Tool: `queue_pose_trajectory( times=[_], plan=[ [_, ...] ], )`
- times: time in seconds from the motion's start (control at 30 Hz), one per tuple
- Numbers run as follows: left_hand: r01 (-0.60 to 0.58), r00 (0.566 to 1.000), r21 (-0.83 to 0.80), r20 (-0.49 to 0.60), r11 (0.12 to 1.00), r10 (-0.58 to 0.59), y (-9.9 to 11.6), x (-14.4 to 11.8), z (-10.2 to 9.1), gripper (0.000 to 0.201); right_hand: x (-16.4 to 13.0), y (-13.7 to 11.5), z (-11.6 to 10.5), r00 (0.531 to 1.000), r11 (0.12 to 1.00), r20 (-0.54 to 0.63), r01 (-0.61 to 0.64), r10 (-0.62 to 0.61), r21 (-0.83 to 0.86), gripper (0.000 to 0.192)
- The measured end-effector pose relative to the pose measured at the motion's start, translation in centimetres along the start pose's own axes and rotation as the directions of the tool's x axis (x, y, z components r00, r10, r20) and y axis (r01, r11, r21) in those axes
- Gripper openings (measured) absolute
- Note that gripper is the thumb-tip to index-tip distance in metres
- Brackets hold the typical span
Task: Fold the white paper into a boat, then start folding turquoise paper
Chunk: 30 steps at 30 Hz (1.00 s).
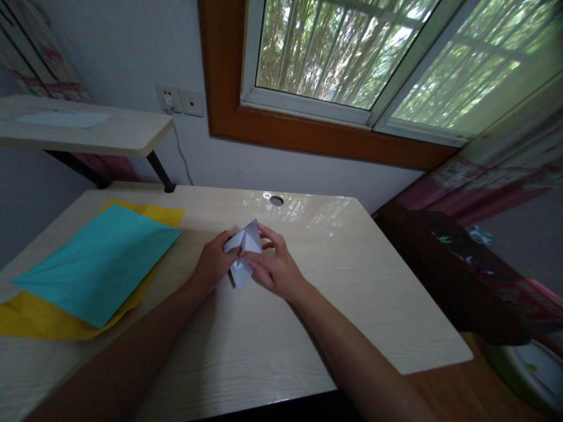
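Head cam, middle of the frame: both hands, left hand (214, 262) and right hand (275, 268), pinch a half-folded white paper (243, 253) just above the table (352, 305), looks mid-fold, so next crease probably wants careful edge alignment.

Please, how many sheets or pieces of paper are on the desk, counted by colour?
White: 1, the folded paper held between the left hand and the right hand
Teal: 1, the teal sheet
Yellow: 1, the yellow sheet under the teal one
Total: 3
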<state>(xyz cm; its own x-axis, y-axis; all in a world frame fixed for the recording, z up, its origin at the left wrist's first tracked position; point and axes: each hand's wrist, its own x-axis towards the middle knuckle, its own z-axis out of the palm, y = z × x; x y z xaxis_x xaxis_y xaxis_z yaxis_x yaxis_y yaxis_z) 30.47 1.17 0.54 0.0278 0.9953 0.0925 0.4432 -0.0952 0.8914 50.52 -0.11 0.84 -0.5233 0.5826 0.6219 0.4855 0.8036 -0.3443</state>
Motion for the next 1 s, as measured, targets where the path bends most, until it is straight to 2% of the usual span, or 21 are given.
queue_pose_trajectory(
  times=[0.17, 0.4, 0.5, 0.7, 1.0],
  plan=[
    [-0.022, 1.000, -0.010, -0.013, 1.000, 0.022, -0.5, 0.2, 0.0, 0.025, -0.1, 0.2, -0.1, 0.998, 0.997, 0.001, -0.070, 0.070, 0.027, 0.023],
    [0.032, 0.999, -0.060, 0.007, 0.998, -0.032, -0.6, 0.3, -0.1, 0.030, -0.1, 0.9, 0.1, 0.984, 0.981, -0.058, -0.161, 0.168, 0.113, 0.013],
    [0.046, 0.999, -0.101, 0.031, 0.994, -0.043, -0.9, 0.5, -0.1, 0.033, -0.1, 1.2, 0.2, 0.979, 0.976, -0.079, -0.179, 0.189, 0.123, 0.017],
    [0.066, 0.996, -0.178, 0.068, 0.982, -0.055, -1.4, 0.7, 0.0, 0.036, -0.2, 1.3, 0.0, 0.974, 0.964, -0.031, -0.218, 0.225, 0.154, 0.027],
    [0.041, 0.994, -0.179, 0.105, 0.983, -0.022, -1.4, 0.8, 0.0, 0.045, 0.0, 1.1, 0.0, 0.967, 0.946, 0.014, -0.250, 0.253, 0.204, 0.030]
  ],
)
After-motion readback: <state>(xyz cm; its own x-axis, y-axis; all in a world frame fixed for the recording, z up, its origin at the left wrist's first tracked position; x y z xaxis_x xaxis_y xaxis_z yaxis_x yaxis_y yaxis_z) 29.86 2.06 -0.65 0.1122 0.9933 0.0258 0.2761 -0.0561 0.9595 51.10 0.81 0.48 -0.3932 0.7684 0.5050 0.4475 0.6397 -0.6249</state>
